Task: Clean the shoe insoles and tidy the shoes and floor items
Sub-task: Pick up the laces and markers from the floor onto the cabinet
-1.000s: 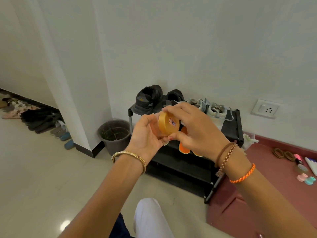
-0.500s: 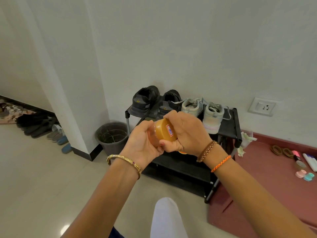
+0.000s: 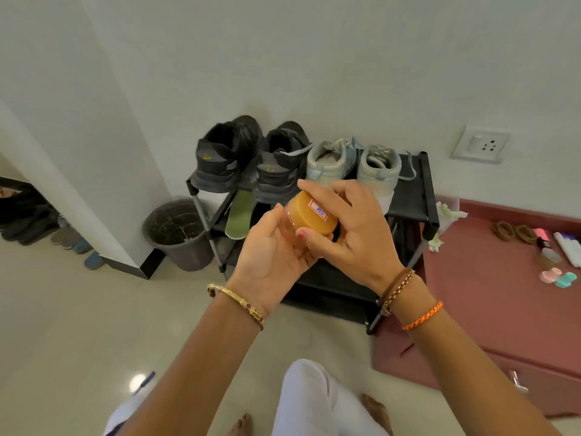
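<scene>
Gripping the orange lid (image 3: 314, 215), the right hand (image 3: 352, 228) curls around it. Left hand (image 3: 273, 253) holds the jar beneath, above the shoe rack (image 3: 408, 196).

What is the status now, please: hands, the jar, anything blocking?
Left hand cradles the clear jar body. Right hand grips the orange jar lid. Green insole waits on shoe rack. Nothing in the way.

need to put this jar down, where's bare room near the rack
Bare: the rack's top right of the pale shoes, and the floor tiles in front of the bin. Crowded: the rack's left side with black shoes, and the red ledge's far end.
</scene>
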